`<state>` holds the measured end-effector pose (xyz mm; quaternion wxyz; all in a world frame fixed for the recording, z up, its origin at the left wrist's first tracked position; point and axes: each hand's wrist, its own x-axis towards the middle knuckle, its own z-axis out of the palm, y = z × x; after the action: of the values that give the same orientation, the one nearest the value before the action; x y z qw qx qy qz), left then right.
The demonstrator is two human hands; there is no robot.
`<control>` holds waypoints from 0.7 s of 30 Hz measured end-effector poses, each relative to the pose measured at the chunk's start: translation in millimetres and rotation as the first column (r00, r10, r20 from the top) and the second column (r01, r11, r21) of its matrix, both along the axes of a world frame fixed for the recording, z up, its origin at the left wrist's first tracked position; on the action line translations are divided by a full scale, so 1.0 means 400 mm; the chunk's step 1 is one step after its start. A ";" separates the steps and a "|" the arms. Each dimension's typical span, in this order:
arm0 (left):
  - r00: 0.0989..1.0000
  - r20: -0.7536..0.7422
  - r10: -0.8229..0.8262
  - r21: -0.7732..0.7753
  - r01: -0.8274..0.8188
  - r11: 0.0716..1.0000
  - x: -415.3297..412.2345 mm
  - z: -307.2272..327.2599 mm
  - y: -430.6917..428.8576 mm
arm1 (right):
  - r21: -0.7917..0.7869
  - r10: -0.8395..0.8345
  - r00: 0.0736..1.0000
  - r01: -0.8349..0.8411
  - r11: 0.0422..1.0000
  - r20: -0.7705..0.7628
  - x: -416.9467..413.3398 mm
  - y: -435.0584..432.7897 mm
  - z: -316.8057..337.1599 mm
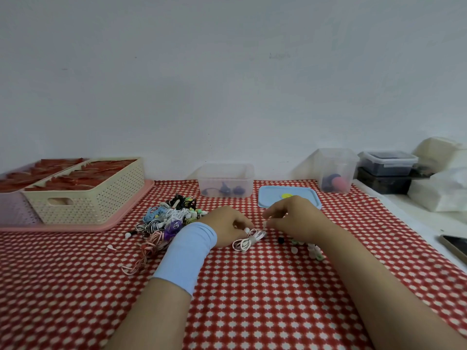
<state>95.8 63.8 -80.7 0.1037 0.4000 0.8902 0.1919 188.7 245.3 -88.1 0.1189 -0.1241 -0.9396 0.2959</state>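
Left hand holds coiled earphone bundle on tablecloth

**A makeshift sorting bench in a plain room**

This looks like a small home workshop for hand-sorting rather than a factory line. The bench wears a household red-and-white patterned cloth and backs onto a bare white wall. At ten o'clock a cream perforated basket sits on a pink tray, filled with red packets. Toward eleven o'clock lies a heap of coiled earphones in many colours. Clear kitchen-type tubs stand at twelve o'clock and one o'clock, with a blue lid lying flat between them. Dark lidded boxes are stacked at two o'clock, and a phone lies at three o'clock.
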 end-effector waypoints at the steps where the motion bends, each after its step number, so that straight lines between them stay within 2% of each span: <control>1: 1.000 -0.009 0.002 0.011 -0.002 1.000 0.000 0.000 -0.001 | 0.024 0.007 1.000 -0.008 1.000 0.025 0.001 0.002 0.000; 9: 0.998 -0.057 0.029 0.084 -0.024 0.996 -0.002 -0.006 -0.002 | 0.061 -0.040 0.999 0.040 0.997 -0.007 0.009 0.012 0.010; 21: 0.994 -0.065 0.082 0.041 -0.080 0.996 -0.001 0.006 -0.007 | 0.261 -0.033 0.993 0.002 0.965 0.112 0.007 -0.005 0.012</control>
<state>95.5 61.0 -78.3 0.0585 0.3715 0.9049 0.1995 191.6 243.4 -83.5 0.0824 -0.1325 -0.9745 0.1612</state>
